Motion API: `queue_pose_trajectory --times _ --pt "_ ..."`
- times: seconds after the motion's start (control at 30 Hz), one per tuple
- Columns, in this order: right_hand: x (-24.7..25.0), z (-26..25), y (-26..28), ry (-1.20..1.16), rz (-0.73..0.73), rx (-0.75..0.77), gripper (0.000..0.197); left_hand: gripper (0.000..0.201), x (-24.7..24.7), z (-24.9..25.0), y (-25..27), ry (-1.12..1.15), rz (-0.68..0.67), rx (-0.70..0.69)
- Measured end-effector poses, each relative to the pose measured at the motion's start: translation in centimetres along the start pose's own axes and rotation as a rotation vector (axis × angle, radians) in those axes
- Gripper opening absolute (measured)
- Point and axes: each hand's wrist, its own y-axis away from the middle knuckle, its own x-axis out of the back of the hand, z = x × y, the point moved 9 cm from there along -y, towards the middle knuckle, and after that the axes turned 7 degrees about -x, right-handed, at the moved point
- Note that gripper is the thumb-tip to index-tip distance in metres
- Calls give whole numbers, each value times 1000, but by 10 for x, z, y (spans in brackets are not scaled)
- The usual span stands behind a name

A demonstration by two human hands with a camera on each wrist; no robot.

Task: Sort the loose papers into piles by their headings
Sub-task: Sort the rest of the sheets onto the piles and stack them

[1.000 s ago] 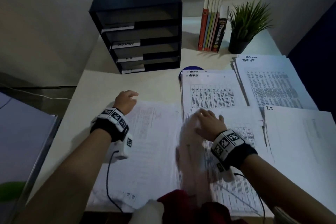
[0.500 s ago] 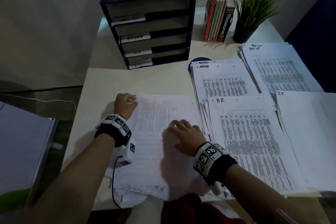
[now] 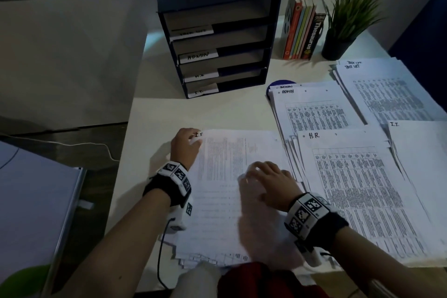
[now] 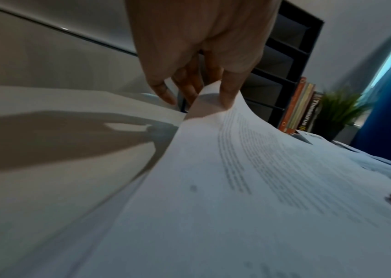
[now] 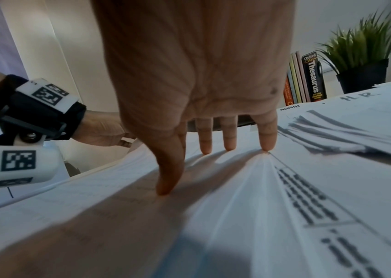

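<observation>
Table [image 3: 217,113] with sorted piles beside the unsorted stack [image 3: 229,201].
Left hand [image 3: 186,144] now pinches the lifted top-sheet corner [image 4: 210,97]; right hand [image 3: 268,184], fingers straight, stays pressing.

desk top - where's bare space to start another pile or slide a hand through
Bare desk lies between the black tray unit and the unsorted stack, and in a strip left of the left hand. The right half is crowded: ADMIN pile, H.R. pile and I.T. pile overlap.

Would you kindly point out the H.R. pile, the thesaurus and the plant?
H.R. pile [image 3: 358,191], head view, middle of top sheet.
Thesaurus [image 3: 313,36], head view, its spine.
Plant [image 3: 337,45], head view, its dark pot.
</observation>
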Motion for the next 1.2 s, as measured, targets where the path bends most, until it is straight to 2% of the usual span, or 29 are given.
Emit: queue_pose_trajectory --times 0.07,0.13,0.2,0.27,0.3,0.37,0.43,0.5,0.57,0.63,0.73,0.83,0.97,1.03,1.13,1.2 --pt "2 0 1 -9 -2 -6 53 21 3 11 5 71 29 -60" --pt "3 0 0 -10 -19 -31 62 16 2 16 11 126 17 -74" --pt "8 1 -1 -18 -4 -82 85 12 -8 14 17 184 -121 -31" --pt "22 -2 -4 11 91 -127 105 18 -21 14 26 288 -330 18" --pt "29 -5 -5 30 144 -133 108 18 -27 18 33 347 -441 25" --pt "38 -16 -9 60 214 -96 99 15 -38 29 48 461 -648 50" --pt "43 -37 -11 101 278 23 68 41 -43 32 57 585 -749 132" --pt "47 -54 -5 157 385 119 40 58 -41 25 51 651 -688 267" --pt "43 -61 -2 165 420 170 40 59 -33 13 32 535 -518 309" --pt "34 -66 -1 170 421 205 43 46 -26 4 9 250 -392 231" --pt "26 -66 -2 130 437 232 46 56 -37 -3 -9 -54 -457 152" --pt "26 -62 -4 45 407 197 45 54 -44 -5 -14 -165 -489 103" --pt "27 -59 -11 -27 287 160 26 41 -39 3 -18 -183 -403 9" --pt "30 -59 -16 -24 232 145 21 35 -37 6 -16 -201 -405 -10" --pt "41 -56 -21 -9 297 95 19 32 -39 10 -8 -112 -484 20" --pt "48 -50 -25 25 344 20 27 34 -38 12 -2 -27 -552 51"
